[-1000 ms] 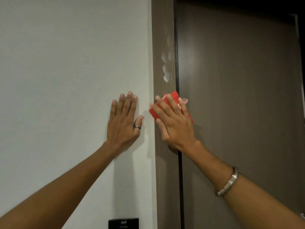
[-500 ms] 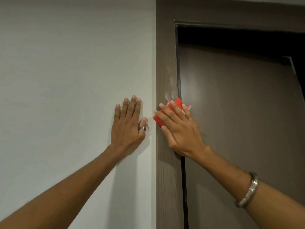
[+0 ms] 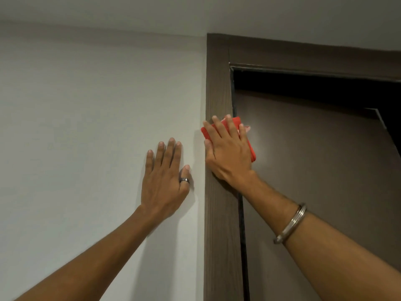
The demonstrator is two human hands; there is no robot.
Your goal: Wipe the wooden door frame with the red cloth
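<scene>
White wall (image 3: 86, 127) fills the left, beside the upright wooden door frame (image 3: 219, 235) and the brown door (image 3: 314, 159). The left hand (image 3: 165, 179) rests flat on the wall, fingers straight. The right hand (image 3: 227, 153), fingers spread, presses the red cloth (image 3: 236, 122), under its fingers, against the frame.

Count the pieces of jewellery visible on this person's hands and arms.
2. A dark ring sits on the thumb of the left hand; a metal bangle circles the right forearm near the wrist. Palm sides are hidden.

Indoor room, home-like, plain white wall (image 3: 86, 127), brown wooden door frame (image 3: 219, 83), ceiling (image 3: 195, 11)
</scene>
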